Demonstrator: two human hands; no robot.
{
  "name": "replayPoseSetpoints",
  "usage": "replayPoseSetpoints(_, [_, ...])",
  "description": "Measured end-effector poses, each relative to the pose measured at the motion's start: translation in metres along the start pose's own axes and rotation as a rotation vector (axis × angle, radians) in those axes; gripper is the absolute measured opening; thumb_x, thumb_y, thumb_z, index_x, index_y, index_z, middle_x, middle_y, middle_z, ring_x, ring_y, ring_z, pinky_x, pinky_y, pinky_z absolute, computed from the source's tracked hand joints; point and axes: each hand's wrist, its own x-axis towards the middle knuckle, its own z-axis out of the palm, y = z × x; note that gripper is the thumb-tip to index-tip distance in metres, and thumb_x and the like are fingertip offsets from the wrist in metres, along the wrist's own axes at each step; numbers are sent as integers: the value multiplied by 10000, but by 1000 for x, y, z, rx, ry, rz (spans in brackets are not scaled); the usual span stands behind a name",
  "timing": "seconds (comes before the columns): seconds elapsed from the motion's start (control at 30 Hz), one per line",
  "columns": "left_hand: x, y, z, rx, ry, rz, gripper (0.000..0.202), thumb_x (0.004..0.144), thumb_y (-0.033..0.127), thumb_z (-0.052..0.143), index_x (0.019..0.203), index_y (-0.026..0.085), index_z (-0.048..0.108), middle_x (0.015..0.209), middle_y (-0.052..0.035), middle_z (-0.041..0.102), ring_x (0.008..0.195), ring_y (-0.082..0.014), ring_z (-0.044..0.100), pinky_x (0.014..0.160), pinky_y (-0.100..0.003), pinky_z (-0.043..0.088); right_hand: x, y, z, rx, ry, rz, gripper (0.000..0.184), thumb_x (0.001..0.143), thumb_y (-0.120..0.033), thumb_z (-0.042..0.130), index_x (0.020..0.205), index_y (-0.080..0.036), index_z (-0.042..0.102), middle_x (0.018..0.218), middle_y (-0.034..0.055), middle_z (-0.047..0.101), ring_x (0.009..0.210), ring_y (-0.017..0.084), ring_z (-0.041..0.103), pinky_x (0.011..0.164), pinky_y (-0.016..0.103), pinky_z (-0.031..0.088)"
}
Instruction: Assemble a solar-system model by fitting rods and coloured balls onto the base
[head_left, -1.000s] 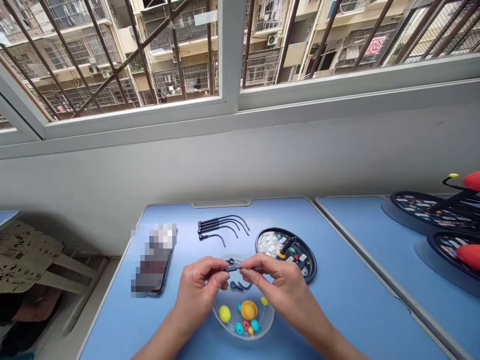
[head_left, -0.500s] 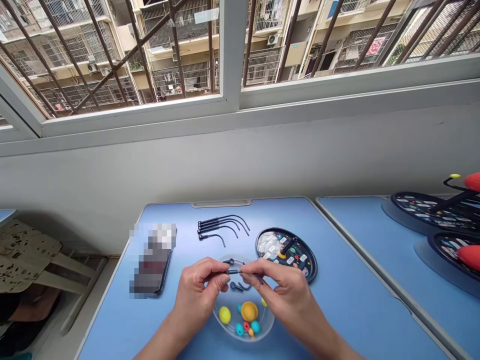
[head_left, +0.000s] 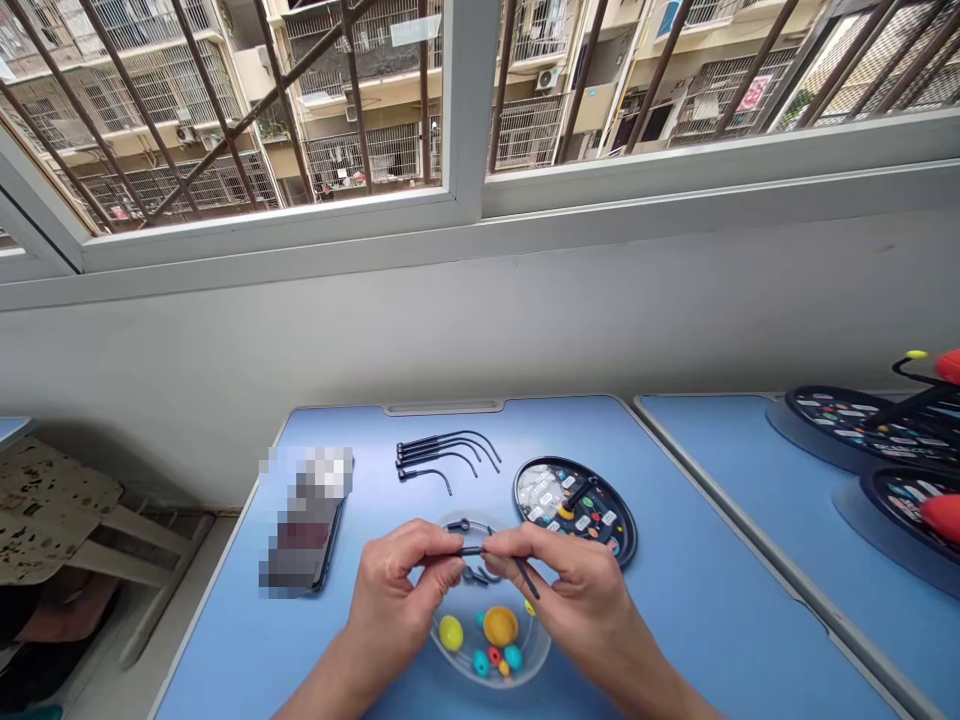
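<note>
Both my hands meet over a clear plastic dish (head_left: 536, 655) on the blue table (head_left: 675, 620). My left hand (head_left: 397, 600) and my right hand (head_left: 581, 595) each pinch an end of a thin black rod (head_left: 525, 575), held just above the dish. Inside the dish lie small balls, among them a yellow one (head_left: 450, 632) and an orange one (head_left: 500, 626), with blue and red ones, plus short black hooked pieces (head_left: 459, 524).
Several curved black rods (head_left: 446, 455) lie behind the dish. A round black base (head_left: 575, 509) with coloured marks sits to the right. A phone (head_left: 306, 530) lies left. Two more black bases (head_left: 862, 425) stand on the neighbouring table. A chair (head_left: 52, 510) is at far left.
My hands have drawn slightly nearer to me and closer together over the dish, and the rod's free end now slants down to the right.
</note>
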Motion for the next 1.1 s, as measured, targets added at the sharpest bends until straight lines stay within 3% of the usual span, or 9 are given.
replayPoseSetpoints(0.23, [-2,-2,6,-25,26,-3,97,749,106,554,773,164,628,685,-25,627,610,-116,583,570,-207,475,-7,3,11,127,30,-9,219,783,-118,445,651,-211,592,555,-15,599,524,118,582,533,207,456])
replayPoseSetpoints(0.33, [-1,-1,6,-10,51,-47,92,752,128,559,798,172,626,712,-22,623,623,-113,578,566,-200,473,-4,1,11,281,6,121,122,793,-188,495,795,-223,612,653,-3,635,597,127,605,589,221,486])
replayPoseSetpoints(0.47, [0,2,4,43,126,-78,72,741,141,581,792,177,618,701,-7,608,626,-107,565,574,-193,472,3,-1,4,512,-56,383,265,808,-314,510,1058,-227,511,814,34,668,723,149,631,691,275,505])
replayPoseSetpoints(0.63, [-2,1,4,112,175,11,77,748,132,572,800,174,608,729,-14,622,667,-117,578,618,-211,491,10,-2,-4,559,-168,482,313,791,-466,497,685,-175,538,617,10,605,524,104,532,510,222,437])
replayPoseSetpoints(0.77, [-3,2,5,73,161,72,125,742,118,563,843,173,611,751,-23,632,675,-121,587,601,-213,502,10,-3,-4,525,-198,543,329,739,-457,567,593,-170,504,550,-11,571,464,86,473,475,215,402])
replayPoseSetpoints(0.93, [2,0,-2,-6,126,-93,82,742,165,568,784,170,638,761,-29,645,700,-132,599,614,-213,501,11,-2,-4,498,-124,501,333,763,-488,521,669,-171,557,615,10,594,498,98,488,487,225,409])
replayPoseSetpoints(1.1, [22,-18,-16,95,305,-270,95,705,236,588,713,169,654,724,-22,623,662,-130,564,595,-220,457,14,3,-8,404,65,457,330,772,-494,505,804,-179,600,696,31,613,540,110,502,505,233,431])
